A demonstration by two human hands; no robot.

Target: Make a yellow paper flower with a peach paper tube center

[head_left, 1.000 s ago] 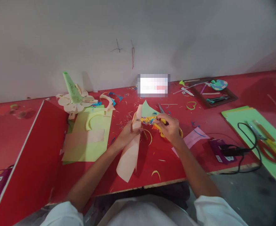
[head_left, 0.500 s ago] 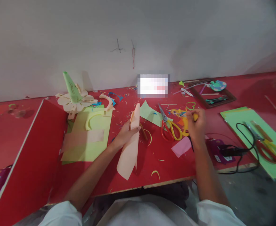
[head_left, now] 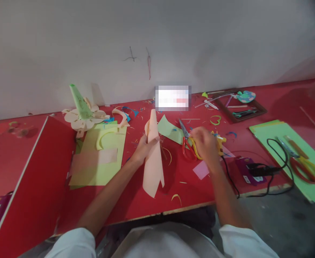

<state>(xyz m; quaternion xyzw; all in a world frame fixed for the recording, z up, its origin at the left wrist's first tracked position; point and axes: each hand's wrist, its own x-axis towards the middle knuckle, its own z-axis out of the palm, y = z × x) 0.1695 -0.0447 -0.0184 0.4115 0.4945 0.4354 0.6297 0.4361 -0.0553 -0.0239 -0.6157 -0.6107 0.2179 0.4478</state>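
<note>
My left hand is closed round a rolled cone of pale peach paper, narrow end up. My right hand is over the handles of the red-and-yellow scissors, its fingers blurred and drawn together; whether they hold anything is hidden. The yellow glue gun lies just right of that hand, its black cable trailing toward the front edge. A green paper piece lies beyond the scissors, and a pink paper piece is nearer me.
A green paper cone on a petal base stands at back left, behind yellow-green sheets. A red panel rises at left. A brown frame with tools and green sheets with scissors lie right.
My right hand has moved left, away from the yellow glue gun, which now lies on the table. The peach cone in my left hand has turned more upright. The view has shifted slightly.
</note>
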